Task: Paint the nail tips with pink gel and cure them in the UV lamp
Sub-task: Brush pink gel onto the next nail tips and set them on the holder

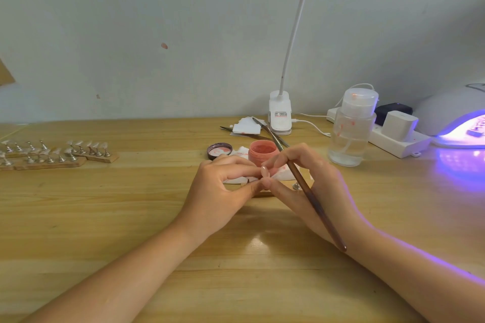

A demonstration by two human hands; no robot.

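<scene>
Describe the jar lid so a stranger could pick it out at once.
Start at the white clip lamp standing at the back of the table. Come toward the hands to the open pink gel jar; the lid lies just left of it, apart from it. It is the only dark-rimmed round disc there, lying inside up with pink smears on its pale lining.

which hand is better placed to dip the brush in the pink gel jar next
Right, probably. The right hand already holds the long brown brush, and the open pink gel jar sits just beyond its fingers. The left hand is pinching the small nail tip.
</scene>
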